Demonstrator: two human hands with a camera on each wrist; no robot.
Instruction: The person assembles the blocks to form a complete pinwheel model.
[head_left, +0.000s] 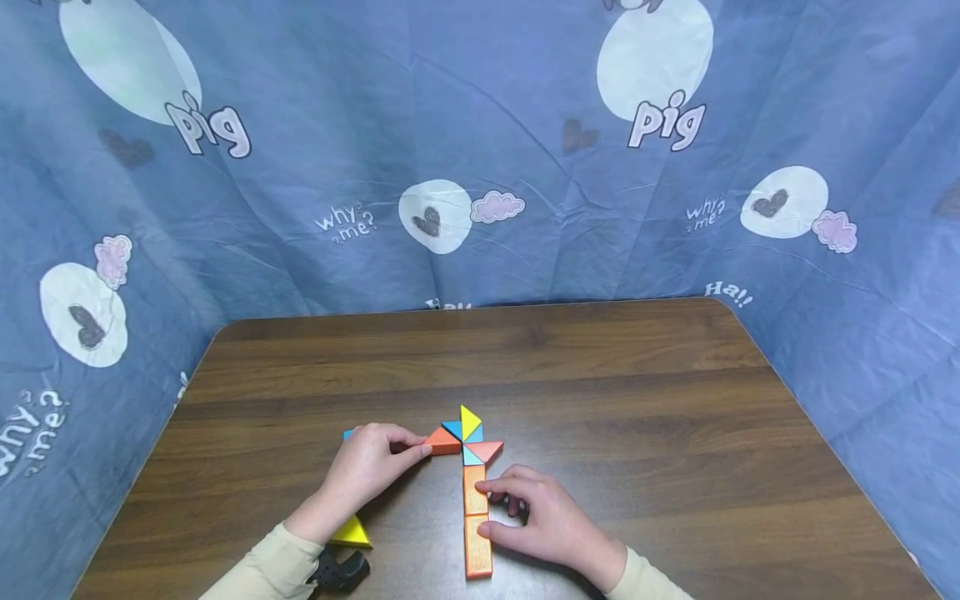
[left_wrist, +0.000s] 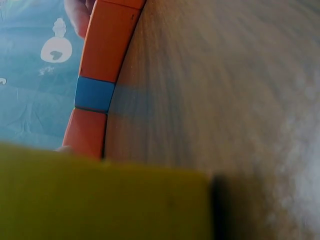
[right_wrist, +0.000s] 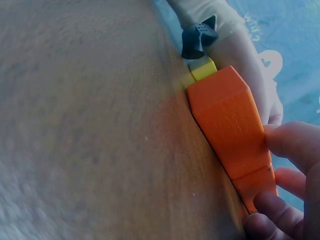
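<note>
In the head view, my left hand [head_left: 369, 460] pinches the left tip of an orange triangular block [head_left: 444, 442] between thumb and index finger. That block belongs to a pinwheel of triangles: a yellow one [head_left: 469, 422], a pink one [head_left: 486, 451] and several blue ones [head_left: 472, 456]. Below it, two orange rectangular blocks [head_left: 476, 490] [head_left: 478, 546] lie end to end like a stem. My right hand [head_left: 551, 517] touches this stem's right side, the index finger on the upper block and the thumb on the lower. The right wrist view shows those fingertips against the orange stem [right_wrist: 225, 120].
A yellow triangular block [head_left: 351, 533] lies partly under my left forearm. Behind my left hand, a bit of blue [head_left: 347, 434] peeks out. A black wrist device [head_left: 341, 571] sits at the left cuff. Blue printed cloth [head_left: 480, 150] stands behind the wooden table [head_left: 637, 375].
</note>
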